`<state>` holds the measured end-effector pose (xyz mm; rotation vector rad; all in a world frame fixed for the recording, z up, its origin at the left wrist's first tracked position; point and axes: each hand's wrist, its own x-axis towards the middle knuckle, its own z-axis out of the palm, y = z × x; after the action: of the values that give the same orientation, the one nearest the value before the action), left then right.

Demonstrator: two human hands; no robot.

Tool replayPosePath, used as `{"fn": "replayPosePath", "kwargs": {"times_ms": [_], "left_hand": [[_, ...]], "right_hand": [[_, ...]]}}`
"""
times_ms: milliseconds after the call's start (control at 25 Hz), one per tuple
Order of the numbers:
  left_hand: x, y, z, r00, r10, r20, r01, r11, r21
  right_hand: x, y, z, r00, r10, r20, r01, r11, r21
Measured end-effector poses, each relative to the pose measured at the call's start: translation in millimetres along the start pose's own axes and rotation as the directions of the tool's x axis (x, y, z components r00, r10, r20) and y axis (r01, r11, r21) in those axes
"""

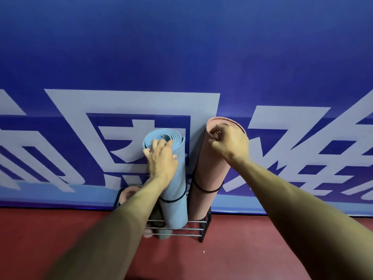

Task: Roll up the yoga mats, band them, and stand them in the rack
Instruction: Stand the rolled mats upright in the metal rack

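Fingers (157,144) of your left hand (161,160) curl over the top rim of the blue mat (174,211). Your right hand (230,143) grips the top of the pink mat (210,174), just right of it. Both rolls stand in the rack (193,228), a black band (205,190) around each. The rack sits on the red floor (272,249) against a blue banner (181,47) with pale lettering. Further left, your left forearm (125,215) partly hides a shorter pink roll (126,194).

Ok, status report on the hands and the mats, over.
Left hand grips blue mat top. Right hand grips pink mat top. Both mats banded, standing in rack. No obstruction seen.
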<state>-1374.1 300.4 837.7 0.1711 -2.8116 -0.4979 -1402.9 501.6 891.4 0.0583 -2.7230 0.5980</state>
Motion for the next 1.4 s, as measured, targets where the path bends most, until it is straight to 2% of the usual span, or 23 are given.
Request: {"fn": "replayPosePath", "kwargs": {"times_ms": [200, 440, 520, 600, 720, 920, 1120, 1240, 1400], "left_hand": [[22.4, -14.9, 13.3, 0.999, 0.035, 0.022, -0.034, 0.999, -0.026], [30.9, -20.6, 33.8, 0.993, 0.109, -0.039, -0.111, 0.992, -0.061], [25.2, -19.4, 35.8, 0.982, 0.181, -0.059, -0.181, 0.983, -0.003], [19.7, -14.8, 34.6, 0.960, 0.279, -0.019, -0.275, 0.954, 0.120], [21.5, -17.0, 32.6, 0.942, 0.331, 0.046, -0.333, 0.920, 0.207], [29.8, -32.7, 37.6, 0.932, 0.359, -0.048, -0.356, 0.932, 0.073], [32.4, -40.7, 43.3, 0.886, 0.422, -0.191, -0.438, 0.898, -0.043], [33.6, -40.8, 47.2, 0.848, 0.487, -0.209, -0.506, 0.861, -0.044], [24.0, -47.9, 55.3, 0.850, 0.477, -0.222, -0.503, 0.861, -0.078]], "right_hand": [[6.1, 3.9, 17.0, 0.997, 0.077, -0.005, -0.077, 0.997, -0.023], [8.4, -12.2, 35.3, 0.990, 0.136, 0.023, -0.133, 0.987, -0.091], [-4.8, -22.7, 49.8, 0.989, 0.130, 0.076, -0.120, 0.985, -0.120], [-20.5, -34.1, 63.4, 0.987, 0.111, 0.113, -0.095, 0.986, -0.134], [-26.4, -42.5, 69.3, 0.989, 0.118, 0.083, -0.105, 0.983, -0.152], [-35.1, -48.8, 60.1, 0.988, 0.123, 0.097, -0.104, 0.979, -0.177], [-32.4, -49.5, 51.1, 0.991, 0.113, 0.066, -0.103, 0.985, -0.137], [-33.0, -45.1, 51.3, 0.992, 0.114, 0.063, -0.105, 0.986, -0.128], [-34.5, -39.7, 53.0, 0.981, 0.164, 0.105, -0.152, 0.981, -0.119]]}}
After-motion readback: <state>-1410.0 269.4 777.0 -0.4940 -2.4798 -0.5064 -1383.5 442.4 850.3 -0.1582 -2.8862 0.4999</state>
